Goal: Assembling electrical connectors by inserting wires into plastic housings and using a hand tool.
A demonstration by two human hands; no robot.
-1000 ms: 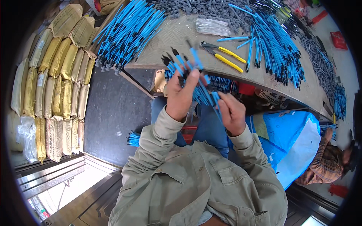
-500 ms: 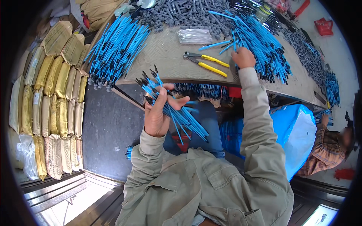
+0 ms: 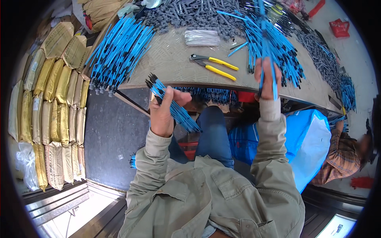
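Note:
My left hand [image 3: 162, 115] is closed round a bundle of thin blue tubes [image 3: 183, 118] with black ends, held slanting over my lap beyond the table's front edge. The black ends stick out past the thumb side. My right hand [image 3: 268, 77] grips long blue tubes [image 3: 262, 33], which stand up from it and look blurred. It is at the table's front edge, in front of the right-hand pile of blue tubes [image 3: 287, 53]. Yellow-handled cutters [image 3: 216, 66] lie between the two hands on the table.
Another pile of blue tubes [image 3: 119, 51] covers the table's left end. Grey plastic fittings [image 3: 190, 16] are heaped at the back, behind a packet of thin silvery pieces [image 3: 201, 37]. Stacked sacks [image 3: 55, 107] line the left side. A co-worker in a plaid sleeve [image 3: 337, 160] sits at right.
My right hand has drawn back from the pile, bringing blue tubes with it. The bundle in my left hand is now more tightly aligned, and the loose ends no longer fan out.

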